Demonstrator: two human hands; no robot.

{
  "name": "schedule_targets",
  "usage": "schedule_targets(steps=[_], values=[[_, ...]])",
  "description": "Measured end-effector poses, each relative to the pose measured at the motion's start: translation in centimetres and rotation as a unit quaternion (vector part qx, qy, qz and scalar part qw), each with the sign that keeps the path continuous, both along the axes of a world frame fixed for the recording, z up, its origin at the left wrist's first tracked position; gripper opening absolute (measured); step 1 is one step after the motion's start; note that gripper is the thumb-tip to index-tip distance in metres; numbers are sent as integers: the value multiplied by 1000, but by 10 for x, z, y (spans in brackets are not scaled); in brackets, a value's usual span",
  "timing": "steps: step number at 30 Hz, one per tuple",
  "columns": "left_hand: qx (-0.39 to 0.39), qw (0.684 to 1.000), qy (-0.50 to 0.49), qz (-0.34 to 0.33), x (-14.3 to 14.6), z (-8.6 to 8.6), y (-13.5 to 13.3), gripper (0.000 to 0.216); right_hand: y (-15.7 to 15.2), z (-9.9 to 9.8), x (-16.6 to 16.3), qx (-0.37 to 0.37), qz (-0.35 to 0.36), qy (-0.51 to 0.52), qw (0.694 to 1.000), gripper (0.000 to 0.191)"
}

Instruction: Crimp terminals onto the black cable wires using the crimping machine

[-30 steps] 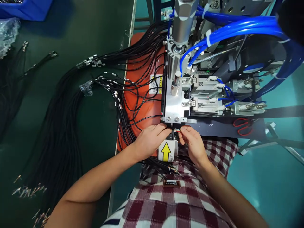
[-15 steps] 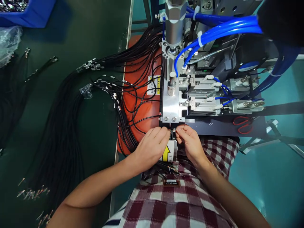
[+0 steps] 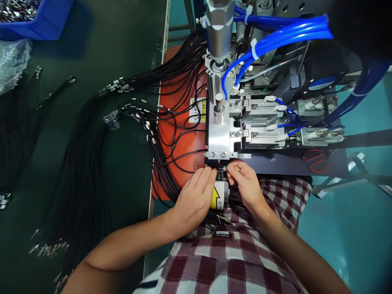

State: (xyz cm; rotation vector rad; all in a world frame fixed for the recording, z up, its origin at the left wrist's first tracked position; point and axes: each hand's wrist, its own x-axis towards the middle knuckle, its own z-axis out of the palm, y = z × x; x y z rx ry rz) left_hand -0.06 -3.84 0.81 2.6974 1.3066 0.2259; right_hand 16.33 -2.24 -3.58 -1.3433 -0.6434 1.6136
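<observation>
My left hand (image 3: 196, 196) rests with its fingers together on the black fixture below the machine's aluminium block (image 3: 221, 141), partly covering a white label with a yellow arrow (image 3: 219, 195). My right hand (image 3: 245, 183) is pinched on a thin cable end (image 3: 224, 168) at the slot just under that block. What the left fingers grip is hidden. Black cables (image 3: 171, 163) trail left from the slot over an orange mat (image 3: 180, 134).
A large bundle of black cables with metal terminals (image 3: 92, 163) lies on the dark green table. A blue bin (image 3: 39, 20) sits at the far left. Blue air hoses (image 3: 275, 36) loop over the machine. Red scissors (image 3: 317, 159) lie on the machine's dark shelf at right.
The view has shifted slightly. My left hand slid down and over the arrow label, covering more of it. My right hand stayed pinched at the slot.
</observation>
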Motion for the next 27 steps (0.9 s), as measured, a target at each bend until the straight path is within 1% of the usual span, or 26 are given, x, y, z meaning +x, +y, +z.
schedule_targets(steps=[6,9,13,16,19,24,27], values=[[-38,999,12,18,1,4,-1,45,-1,-1,1,2,2,-5,1000,19],[-23,999,18,23,4,5,1,44,-1,-1,0,1,5,-8,1000,20],[17,1000,9,7,3,-1,8,37,0,1,-2,-9,-7,0,1000,20],[9,1000,1,9,2,-4,14,35,-1,1,-1,-24,0,21,999,23],[11,1000,2,11,1,-2,15,36,-2,0,1,-7,17,24,1000,26],[3,1000,0,-7,2,0,15,38,-3,-4,1,28,21,-30,999,33],[9,1000,-4,-10,2,-1,15,38,-4,-2,-3,35,18,-60,997,28]])
